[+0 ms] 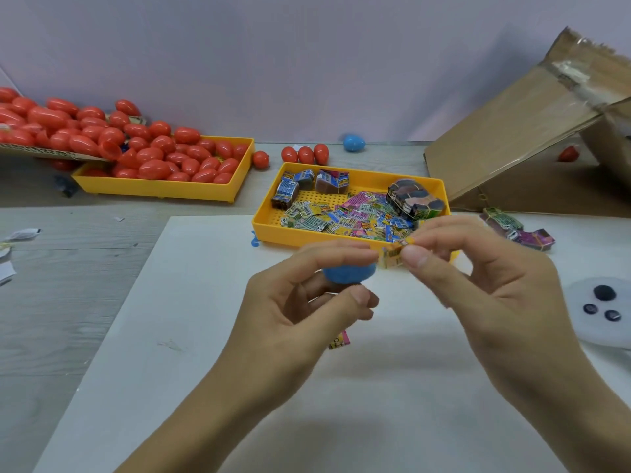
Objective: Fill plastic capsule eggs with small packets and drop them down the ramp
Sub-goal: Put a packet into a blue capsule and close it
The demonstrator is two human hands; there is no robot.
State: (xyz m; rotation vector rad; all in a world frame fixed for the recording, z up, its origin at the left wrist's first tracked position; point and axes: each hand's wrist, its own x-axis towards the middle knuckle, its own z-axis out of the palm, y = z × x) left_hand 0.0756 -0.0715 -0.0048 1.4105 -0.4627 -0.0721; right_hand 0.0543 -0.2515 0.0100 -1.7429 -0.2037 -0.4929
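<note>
We are at the loading step: our left hand cups a blue egg half in curled fingers, with its forefinger and thumb reaching forward to help pinch a small yellow packet. Our right hand pinches the other end of that packet between thumb and forefinger, the remaining fingers loosely curled. The packet sits just beside the blue shell, above the white board — not yet inside.

To do this well, we would fold or roll the packet tight first, so it slips into the shell without springing out. We cannot tell which way the shell's opening faces; we would turn it up toward the packet before pushing in.

More packets lie loose in the near yellow tray, touching nothing we hold. The cardboard ramp rises at the right, well apart from both hands. One pink packet lies on the board below our left hand — worth picking up later.
</note>
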